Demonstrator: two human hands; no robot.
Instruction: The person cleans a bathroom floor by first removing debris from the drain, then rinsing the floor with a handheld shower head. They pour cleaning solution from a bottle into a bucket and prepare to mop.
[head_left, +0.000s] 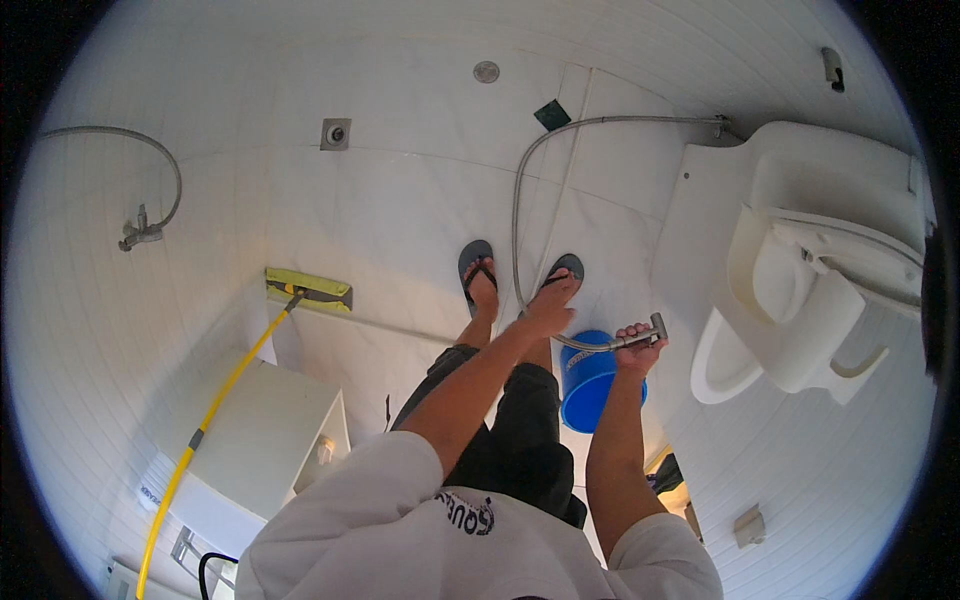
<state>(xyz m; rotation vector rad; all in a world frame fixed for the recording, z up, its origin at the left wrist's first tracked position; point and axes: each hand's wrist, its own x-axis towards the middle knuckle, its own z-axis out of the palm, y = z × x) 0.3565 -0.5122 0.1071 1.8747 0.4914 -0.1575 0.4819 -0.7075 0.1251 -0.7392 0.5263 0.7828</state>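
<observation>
In my right hand (640, 354) is the metal handle of a handheld bidet sprayer (658, 328), its T-shaped head pointing up past my fingers. A flexible metal hose (516, 202) loops from the sprayer across the floor to a wall valve (721, 126). My left hand (550, 313) is over this hose, above my right foot; whether its fingers grip the hose is hidden. A blue plastic bucket (592, 409) stands on the floor beside my right leg, just below the sprayer, with its inside partly visible.
A white toilet fixture (750, 300) juts out at the right. A yellow-handled flat mop (309, 289) leans beside a white cabinet (255, 427). A dark green scouring pad (553, 115) and floor drains (335, 134) lie ahead. Another metal hose (169, 161) hangs at the left wall.
</observation>
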